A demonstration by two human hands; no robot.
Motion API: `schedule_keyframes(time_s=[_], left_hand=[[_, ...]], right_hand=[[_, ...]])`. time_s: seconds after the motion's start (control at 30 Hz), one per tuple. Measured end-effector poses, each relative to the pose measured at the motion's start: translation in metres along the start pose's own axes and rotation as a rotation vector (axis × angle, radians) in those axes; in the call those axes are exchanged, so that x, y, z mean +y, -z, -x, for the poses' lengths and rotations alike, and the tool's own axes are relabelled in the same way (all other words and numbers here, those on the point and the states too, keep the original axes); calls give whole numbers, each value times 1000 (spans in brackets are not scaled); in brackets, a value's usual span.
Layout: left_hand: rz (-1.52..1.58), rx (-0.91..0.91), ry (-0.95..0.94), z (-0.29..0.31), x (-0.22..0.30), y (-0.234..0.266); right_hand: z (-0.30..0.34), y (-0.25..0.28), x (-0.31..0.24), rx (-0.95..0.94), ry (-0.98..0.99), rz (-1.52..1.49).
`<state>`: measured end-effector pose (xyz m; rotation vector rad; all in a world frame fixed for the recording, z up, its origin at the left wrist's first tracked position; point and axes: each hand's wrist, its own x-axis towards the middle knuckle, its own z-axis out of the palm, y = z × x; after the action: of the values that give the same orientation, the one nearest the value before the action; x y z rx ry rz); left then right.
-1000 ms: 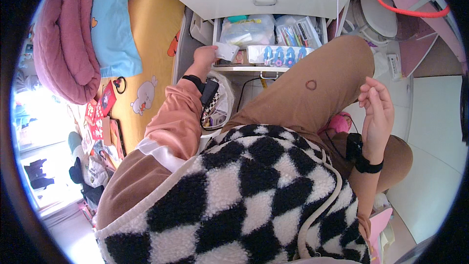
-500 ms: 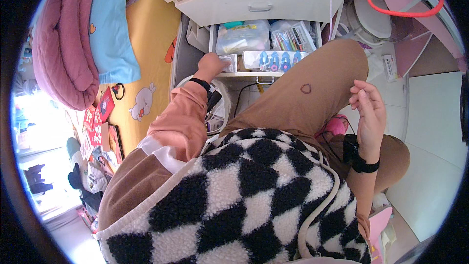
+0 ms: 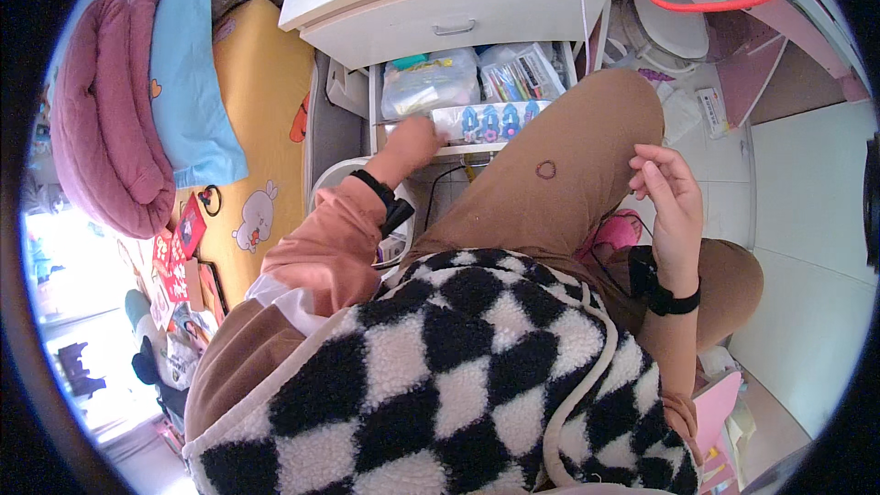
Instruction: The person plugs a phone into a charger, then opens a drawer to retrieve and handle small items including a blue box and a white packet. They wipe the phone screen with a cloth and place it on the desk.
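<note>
My left hand (image 3: 410, 148) is over the front left of an open white drawer (image 3: 422, 153). Its fingers are blurred and point toward a card of blue hair clips (image 3: 491, 122) lying along the drawer's front; whether they touch or hold something cannot be made out. Behind the card, the drawer holds a clear plastic box (image 3: 431, 84) and a clear pouch of colored pens (image 3: 519, 76). My right hand (image 3: 672, 197) hangs in the air above my lap, fingers loosely bent and apart, with nothing in it. A small dark loop (image 3: 546, 170) rests on my brown trouser leg.
Above the open drawer is a shut one with a metal handle (image 3: 454, 28). A white bin (image 3: 341, 171) stands below my left forearm. To the left lies a yellow bed cover (image 3: 266, 82) with a blue pillow (image 3: 192, 82). A red cable (image 3: 715, 6) loops at upper right.
My left hand has shifted from the clear packet at the drawer's left corner toward the hair clip card. The whole view has moved slightly. My right hand keeps its pose.
</note>
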<state>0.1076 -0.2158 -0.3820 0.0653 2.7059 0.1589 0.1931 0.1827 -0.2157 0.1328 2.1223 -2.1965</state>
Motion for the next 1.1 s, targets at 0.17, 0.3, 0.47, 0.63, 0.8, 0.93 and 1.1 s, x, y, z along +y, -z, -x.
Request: schedule_keyframes(time_s=[0.17, 0.3, 0.47, 0.63, 0.8, 0.93, 1.1], left_hand=[[967, -536, 148, -1, 31, -49], [1688, -470, 399, -4, 43, -79], [1754, -131, 389, -9, 54, -69], [1846, 10, 326, -47, 47, -42], [2011, 58, 263, -98, 37, -23], [1935, 177, 263, -126, 33, -3], [1967, 140, 242, -156, 15, 5]], right_hand=[[0, -1, -1, 2, -5, 3], [2, 2, -1, 25, -5, -5], [1, 4, -2, 23, -7, 17], [-3, 4, -1, 24, 7, 4], [-2, 6, 0, 37, -28, 8], [-5, 4, -2, 58, -20, 33], [-8, 2, -3, 50, -54, 9]])
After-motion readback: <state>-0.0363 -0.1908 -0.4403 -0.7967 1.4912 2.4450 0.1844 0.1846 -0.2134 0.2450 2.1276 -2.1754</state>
